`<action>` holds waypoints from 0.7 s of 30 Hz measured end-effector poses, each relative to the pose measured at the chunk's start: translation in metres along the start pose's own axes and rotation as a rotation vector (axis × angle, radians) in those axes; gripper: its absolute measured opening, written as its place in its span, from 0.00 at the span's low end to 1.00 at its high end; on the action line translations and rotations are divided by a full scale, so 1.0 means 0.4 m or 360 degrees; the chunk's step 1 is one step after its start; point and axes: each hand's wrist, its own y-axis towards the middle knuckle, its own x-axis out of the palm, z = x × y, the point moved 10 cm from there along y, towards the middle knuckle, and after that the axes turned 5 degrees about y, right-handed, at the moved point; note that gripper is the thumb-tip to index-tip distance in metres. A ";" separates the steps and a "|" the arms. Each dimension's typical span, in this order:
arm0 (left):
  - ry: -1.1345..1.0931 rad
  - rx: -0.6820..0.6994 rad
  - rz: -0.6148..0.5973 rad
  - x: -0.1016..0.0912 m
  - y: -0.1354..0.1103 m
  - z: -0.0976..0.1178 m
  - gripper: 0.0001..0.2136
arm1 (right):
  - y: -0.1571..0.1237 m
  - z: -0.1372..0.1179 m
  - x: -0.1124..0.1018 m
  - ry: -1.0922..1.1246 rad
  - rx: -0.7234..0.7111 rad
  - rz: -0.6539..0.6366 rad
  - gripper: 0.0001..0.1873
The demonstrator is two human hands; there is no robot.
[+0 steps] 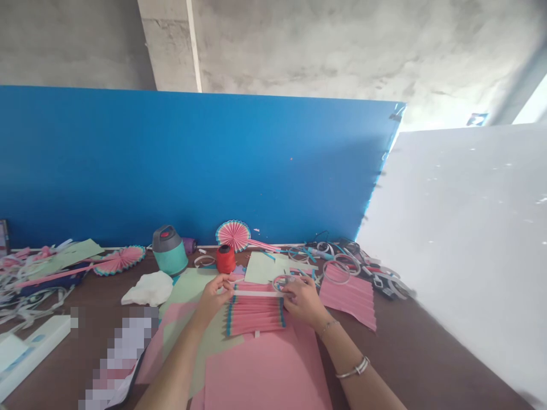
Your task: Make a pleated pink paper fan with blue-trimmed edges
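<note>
A pink pleated paper with teal edges (255, 316) lies on the brown table in front of me. Along its far edge runs a white tape strip (255, 294). My left hand (216, 296) pinches the strip's left end. My right hand (302, 298) grips a roll of clear tape (282, 281) at the strip's right end. Both hands rest just above the pleats, fingers closed.
Flat pink sheets (265, 370) and a pale green sheet (190, 285) lie under the work. A red thread spool (225, 259), a teal flask (170, 250), finished paper fans (233, 234), a second pleated pink piece (348, 296) and tape scraps crowd the back. A blue board (192, 165) walls the table.
</note>
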 end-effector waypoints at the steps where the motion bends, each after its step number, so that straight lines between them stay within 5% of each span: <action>1: 0.0010 0.0008 -0.0016 0.001 0.001 -0.002 0.10 | 0.000 0.003 -0.001 0.0002 0.0011 -0.0014 0.11; 21: 0.0056 0.0030 -0.0133 0.018 0.013 -0.047 0.10 | -0.006 0.027 0.030 -0.0074 0.0091 -0.0193 0.07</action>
